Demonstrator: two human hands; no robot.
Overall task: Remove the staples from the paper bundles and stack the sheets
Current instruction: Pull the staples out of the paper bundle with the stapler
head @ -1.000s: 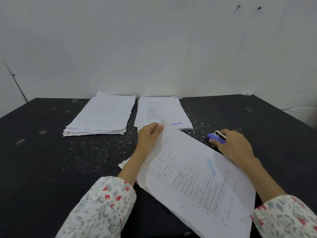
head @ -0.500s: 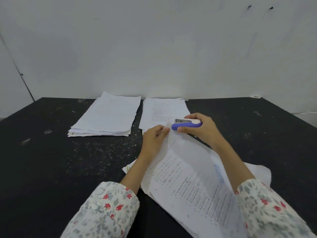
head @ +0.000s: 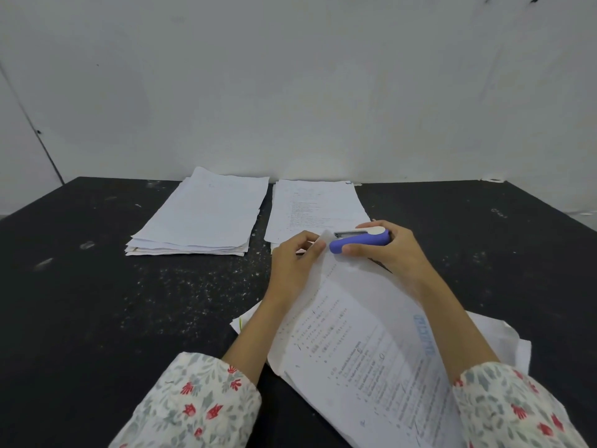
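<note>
Head view: at the centre of the frame the left hand (head: pixel 292 263) pinches the top corner of a printed paper bundle (head: pixel 365 350), fingers curled round its edge. The right hand (head: pixel 392 250) grips a purple staple remover (head: pixel 360 241), its tip touching that corner. Two stacks of sheets lie above, one left (head: pixel 200 215), one right (head: pixel 313 205), on the black table (head: pixel 97 302).

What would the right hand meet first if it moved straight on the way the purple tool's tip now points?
The right hand holds the purple staple remover pointing left. Straight on, its tip would first meet the raised corner of the paper bundle pinched by the left hand. Depth is slightly unclear.
</note>
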